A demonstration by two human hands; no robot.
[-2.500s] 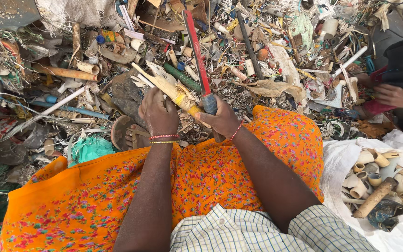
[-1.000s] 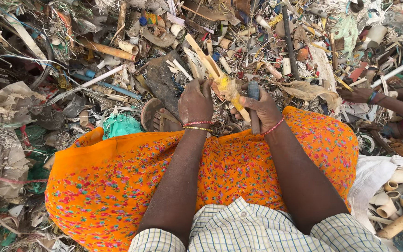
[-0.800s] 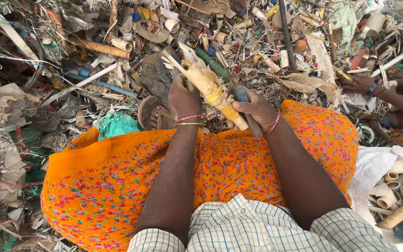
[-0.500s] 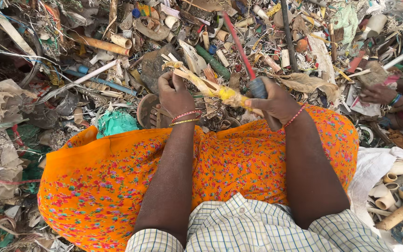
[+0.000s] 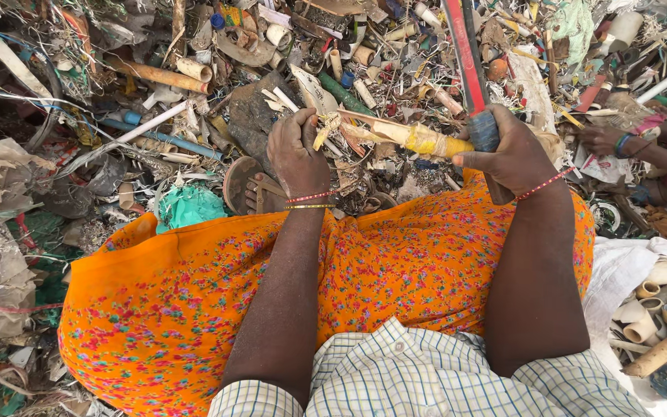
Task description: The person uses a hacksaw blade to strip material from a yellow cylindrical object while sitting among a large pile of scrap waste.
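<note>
Split pipe (image 5: pixel 395 135) lain crosswise, gripped closed by left hand (image 5: pixel 296 158); yellow-taped end nearer right hand (image 5: pixel 515 158), apparently clenched on red-handled tool (image 5: pixel 468 69).

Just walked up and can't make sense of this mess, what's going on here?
A person sits in an orange flowered cloth before a heap of scrap plastic and pipe pieces. Their left hand grips one end of a split, yellowish pipe piece, while their right hand holds a red-handled tool against its other end. At the right edge another person's hand reaches into the heap. Cut cream pipe bits lie on a white sheet.
</note>
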